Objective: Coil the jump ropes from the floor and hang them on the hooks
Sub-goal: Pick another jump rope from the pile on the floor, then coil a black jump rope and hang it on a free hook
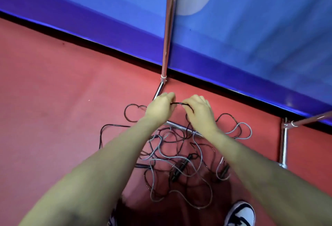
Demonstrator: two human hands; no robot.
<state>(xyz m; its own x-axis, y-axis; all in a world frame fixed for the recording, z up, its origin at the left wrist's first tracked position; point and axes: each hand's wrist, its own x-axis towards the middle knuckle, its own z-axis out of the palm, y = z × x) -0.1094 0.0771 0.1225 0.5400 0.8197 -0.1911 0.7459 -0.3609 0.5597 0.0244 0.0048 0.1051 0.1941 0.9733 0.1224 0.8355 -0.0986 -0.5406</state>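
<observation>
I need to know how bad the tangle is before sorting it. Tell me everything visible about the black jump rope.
The black jump rope is a thin, glossy cord, plastic-looking, sprawled in loose loops on the red floor and intertwined with a grey rope. Dark handles lie mid-pile; whose they are is unclear. It crosses the metal rack base. The left hand and right hand each pinch a short raised stretch between them.
</observation>
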